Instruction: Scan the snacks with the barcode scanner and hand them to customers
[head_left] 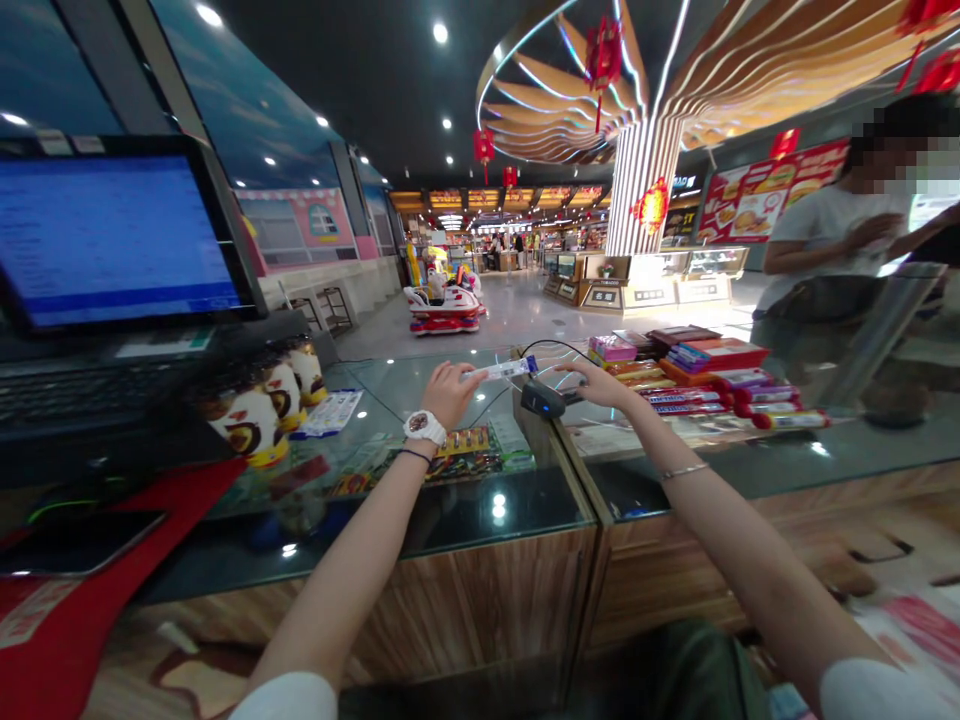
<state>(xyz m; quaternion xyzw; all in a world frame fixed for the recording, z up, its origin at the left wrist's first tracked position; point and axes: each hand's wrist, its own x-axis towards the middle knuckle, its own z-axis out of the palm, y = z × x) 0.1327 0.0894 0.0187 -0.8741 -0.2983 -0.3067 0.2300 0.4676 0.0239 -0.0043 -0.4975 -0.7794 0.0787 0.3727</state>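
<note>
My left hand (448, 393), with a white watch at the wrist, is closed on one end of a slim white stick-shaped pack with a blue end (501, 371). The pack points right, its blue end just above a black barcode scanner (543, 400) with a small blue light. On the scanner's other side is my right hand (598, 386), fingers apart and stretched toward the pack's blue end. Whether its fingertips touch the scanner is unclear. Both hands are over the glass-topped counter (480, 520).
Candy rolls and boxes (697, 375) are piled on the right. A monitor (124, 235), patterned cups (262, 405) and a phone (82, 542) on red cloth (142, 560) occupy the left. A black cable loops behind the scanner. Across the counter stands a person (832, 230).
</note>
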